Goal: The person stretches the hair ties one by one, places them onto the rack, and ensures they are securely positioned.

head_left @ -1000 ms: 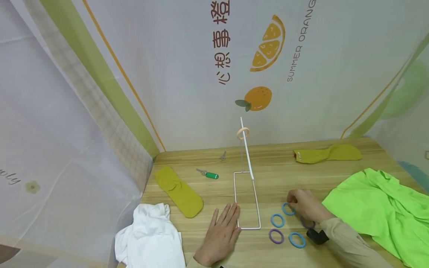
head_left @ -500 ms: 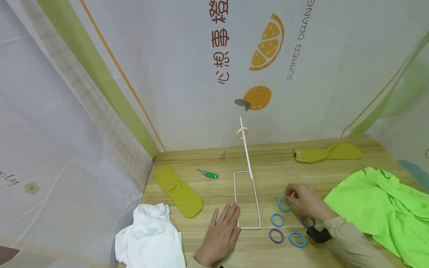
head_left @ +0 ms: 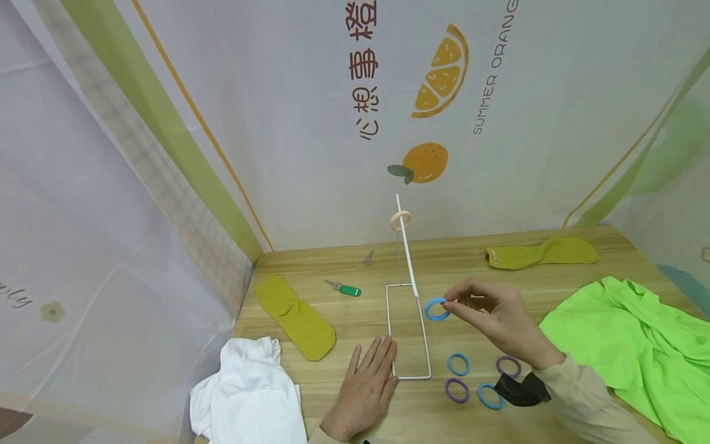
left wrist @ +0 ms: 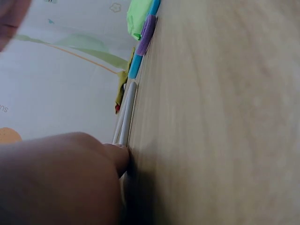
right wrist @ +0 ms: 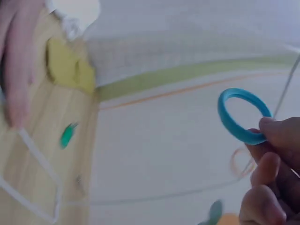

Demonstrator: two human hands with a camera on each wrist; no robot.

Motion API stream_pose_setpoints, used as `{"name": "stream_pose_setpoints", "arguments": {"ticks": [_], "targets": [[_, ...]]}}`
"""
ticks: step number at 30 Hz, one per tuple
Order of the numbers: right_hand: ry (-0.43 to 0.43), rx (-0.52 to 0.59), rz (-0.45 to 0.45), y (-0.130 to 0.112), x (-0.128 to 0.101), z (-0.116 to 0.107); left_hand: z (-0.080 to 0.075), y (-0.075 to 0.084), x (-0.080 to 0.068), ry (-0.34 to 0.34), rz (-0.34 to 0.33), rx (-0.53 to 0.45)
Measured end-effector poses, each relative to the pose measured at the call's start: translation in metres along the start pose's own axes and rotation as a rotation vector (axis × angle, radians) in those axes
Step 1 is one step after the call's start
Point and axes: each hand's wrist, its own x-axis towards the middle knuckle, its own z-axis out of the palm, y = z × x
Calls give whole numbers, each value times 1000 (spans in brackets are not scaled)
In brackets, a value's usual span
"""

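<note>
My right hand pinches a blue ring by its edge between thumb and fingertips. It holds the ring above the table, just right of the near end of the white rod on a wire stand. Farther back on that rod hangs a beige ring. Flat on the table, my left hand has its fingertips at the left side of the stand's base frame. Right of the base lie a blue ring, a purple ring, another blue ring and another purple ring.
A mustard sock lies left of the stand, another mustard sock at the back right. White cloth is bunched front left, bright green cloth at right. Behind lie a key with a green tag and a loose key.
My right hand has lifted the blue ring off the table and carried it up and left toward the rod's near end. The left hand has stayed in place.
</note>
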Motion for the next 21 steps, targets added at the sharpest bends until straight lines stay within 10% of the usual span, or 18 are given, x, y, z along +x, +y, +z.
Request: {"name": "stream_pose_setpoints", "arguments": {"ticks": [9,21], "targets": [[76,355,-291,-41,24,11,0,-1,1,-15,-3,-26],[77,188,-49,-32,34,21,3,-1,1,-11,-15,-19]]}}
